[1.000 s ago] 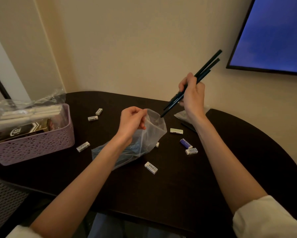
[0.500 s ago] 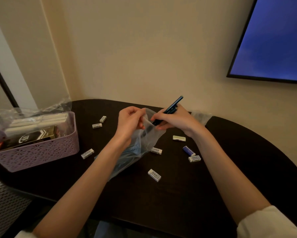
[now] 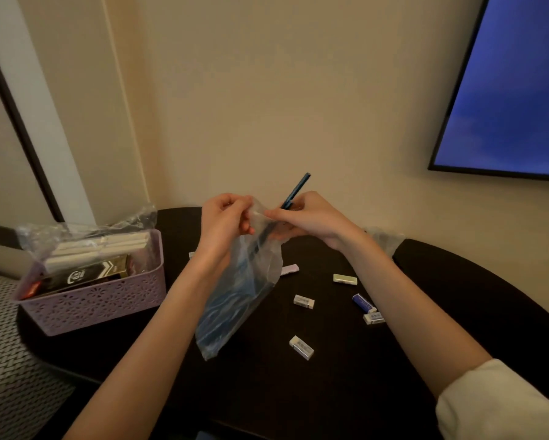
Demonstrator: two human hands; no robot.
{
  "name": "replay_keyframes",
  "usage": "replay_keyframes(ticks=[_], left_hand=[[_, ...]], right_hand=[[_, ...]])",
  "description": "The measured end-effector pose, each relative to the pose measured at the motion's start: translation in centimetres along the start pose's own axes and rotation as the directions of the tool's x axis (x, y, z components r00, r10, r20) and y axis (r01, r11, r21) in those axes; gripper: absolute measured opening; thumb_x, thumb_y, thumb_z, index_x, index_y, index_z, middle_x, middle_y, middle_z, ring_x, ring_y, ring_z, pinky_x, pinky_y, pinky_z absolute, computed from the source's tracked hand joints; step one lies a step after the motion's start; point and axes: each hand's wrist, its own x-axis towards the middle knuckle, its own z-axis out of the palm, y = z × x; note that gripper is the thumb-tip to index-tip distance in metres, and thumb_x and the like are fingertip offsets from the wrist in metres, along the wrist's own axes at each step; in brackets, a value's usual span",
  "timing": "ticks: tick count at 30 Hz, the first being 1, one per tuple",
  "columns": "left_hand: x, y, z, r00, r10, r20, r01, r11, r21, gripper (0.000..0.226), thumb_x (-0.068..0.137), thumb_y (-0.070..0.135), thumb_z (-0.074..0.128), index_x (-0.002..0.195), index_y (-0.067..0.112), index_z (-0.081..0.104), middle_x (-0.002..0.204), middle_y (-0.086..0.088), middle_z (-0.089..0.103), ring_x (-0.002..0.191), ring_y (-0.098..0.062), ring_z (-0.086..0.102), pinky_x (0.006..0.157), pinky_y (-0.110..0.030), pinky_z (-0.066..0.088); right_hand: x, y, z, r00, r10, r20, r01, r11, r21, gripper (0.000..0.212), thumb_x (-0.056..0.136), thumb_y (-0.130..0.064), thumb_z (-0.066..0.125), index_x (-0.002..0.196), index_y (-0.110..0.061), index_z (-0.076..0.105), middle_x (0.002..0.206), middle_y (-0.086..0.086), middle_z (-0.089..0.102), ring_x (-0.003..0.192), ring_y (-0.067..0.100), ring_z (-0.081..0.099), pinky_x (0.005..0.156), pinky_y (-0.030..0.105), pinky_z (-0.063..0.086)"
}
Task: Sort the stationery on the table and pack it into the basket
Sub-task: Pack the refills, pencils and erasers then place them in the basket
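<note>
Up above the dark tabletop [image 3: 346, 392], both hands meet at the mouth of a clear plastic bag [image 3: 244, 300] that hangs down from them, its lower end near the tabletop. The left hand [image 3: 225, 220] is closed, pinching the bag's rim between fingers and thumb. The right hand [image 3: 308, 220] is closed around dark blue pens [image 3: 295, 192], whose upper ends stick out above the hand and tilt to the right, while their lower parts run down inside the bag, where more blue shapes show through the plastic. Small erasers lie loose on the tabletop to the right of the bag: a white one [image 3: 304, 301], another white one nearer the person [image 3: 301, 347], a pale green one [image 3: 345, 279], and a blue one [image 3: 363, 303] just beside a further white one [image 3: 373, 318]. At the left stands a lilac perforated basket [image 3: 102, 306], holding a black and gold box [image 3: 86, 274] and a clear bag of white sticks [image 3: 98, 249]. A blue screen [image 3: 514, 90] hangs on the wall at the right.
</note>
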Motion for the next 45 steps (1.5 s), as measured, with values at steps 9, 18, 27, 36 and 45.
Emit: replay_keyframes(ticks=[9, 18, 27, 36, 45], left_hand=[[0.9, 1.4, -1.6, 0.997, 0.034, -0.067, -0.034, 0.999, -0.007, 0.013, 0.096, 0.009, 0.056, 0.093, -0.001, 0.063, 0.06, -0.001, 0.054, 0.046, -0.006, 0.048, 0.049, -0.019, 0.049], [1.1, 0.6, -1.1, 0.998, 0.012, -0.054, -0.014, 0.999, -0.032, 0.013, 0.095, 0.01, 0.057, 0.089, 0.001, 0.063, 0.058, 0.0, 0.054, 0.047, -0.007, 0.048, 0.051, -0.02, 0.05], [0.1, -2.7, 3.1, 0.995, -0.07, 0.069, 0.071, 0.997, -0.009, 0.014, 0.095, 0.01, 0.057, 0.092, -0.001, 0.064, 0.06, -0.002, 0.056, 0.049, -0.008, 0.051, 0.054, -0.021, 0.053], [-0.5, -4.6, 5.7, 0.986, -0.126, 0.113, 0.124, 0.992, 0.026, 0.016, 0.095, 0.009, 0.056, 0.09, -0.004, 0.065, 0.062, -0.004, 0.055, 0.05, -0.008, 0.05, 0.053, -0.018, 0.051], [-0.4, -5.0, 6.2, 0.983, -0.146, 0.114, 0.14, 0.988, 0.061, 0.015, 0.095, 0.01, 0.056, 0.089, 0.0, 0.065, 0.065, -0.005, 0.056, 0.053, -0.008, 0.051, 0.053, -0.018, 0.051]], right_hand=[[1.1, -2.0, 1.1, 0.986, -0.145, -0.087, 0.14, 0.988, -0.064, 0.023, 0.089, -0.017, 0.068, 0.099, 0.003, 0.069, 0.085, 0.017, 0.072, 0.072, 0.023, 0.072, 0.067, 0.027, 0.06], [1.4, 0.3, -1.1, 0.908, -0.205, -0.366, 0.207, 0.978, -0.036, 0.014, 0.093, -0.01, 0.059, 0.1, 0.0, 0.068, 0.086, 0.012, 0.07, 0.066, 0.013, 0.068, 0.057, 0.019, 0.053], [1.3, 12.8, -8.5, 0.819, 0.009, -0.574, -0.293, 0.867, -0.404, 0.022, 0.093, -0.007, 0.057, 0.114, -0.004, 0.064, 0.109, 0.012, 0.066, 0.1, 0.021, 0.063, 0.083, 0.03, 0.05], [-0.4, 20.7, -13.0, 0.819, 0.15, -0.553, -0.531, 0.563, -0.633, 0.024, 0.088, -0.005, 0.063, 0.112, -0.006, 0.06, 0.111, 0.012, 0.061, 0.104, 0.024, 0.06, 0.09, 0.036, 0.052], [-0.2, 24.1, -13.1, 0.843, 0.086, -0.531, -0.514, 0.42, -0.748, 0.018, 0.093, -0.017, 0.06, 0.109, -0.01, 0.062, 0.109, 0.009, 0.061, 0.102, 0.023, 0.058, 0.088, 0.038, 0.051]])
